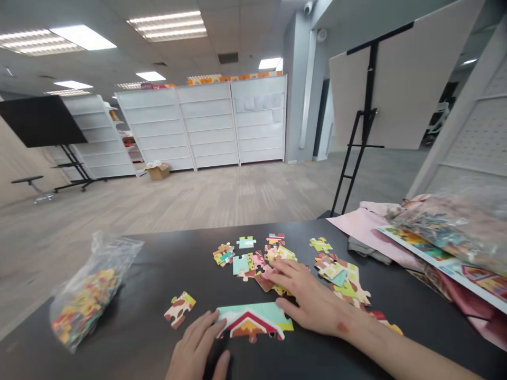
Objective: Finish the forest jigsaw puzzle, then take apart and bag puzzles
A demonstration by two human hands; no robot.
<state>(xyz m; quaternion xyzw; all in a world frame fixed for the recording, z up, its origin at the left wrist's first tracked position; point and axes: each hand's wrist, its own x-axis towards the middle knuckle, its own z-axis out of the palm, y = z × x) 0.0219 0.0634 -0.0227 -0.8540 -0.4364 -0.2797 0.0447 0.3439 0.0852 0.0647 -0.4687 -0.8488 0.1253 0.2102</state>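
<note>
A joined strip of jigsaw puzzle [249,312] shows a red-and-white roof under pale blue, lying flat on the black table [150,306]. My left hand [198,345] rests at its left end, fingers stretched out and fingertips on or beside the edge. Over the heap of loose puzzle pieces [253,264] reaches my right hand [307,295], fingers spread, its thumb close to the strip's upper right corner. Part of the heap is hidden beneath that hand. A brown-and-white puzzle piece [180,309] lies alone, left of the strip.
At the left stands a clear bag [93,295] of puzzle pieces. More pieces [343,274] lie right of my right hand. Pink cloth [366,224], a printed picture board [447,264] and a plastic bag [455,221] crowd the right side. An easel [366,126] stands behind the table.
</note>
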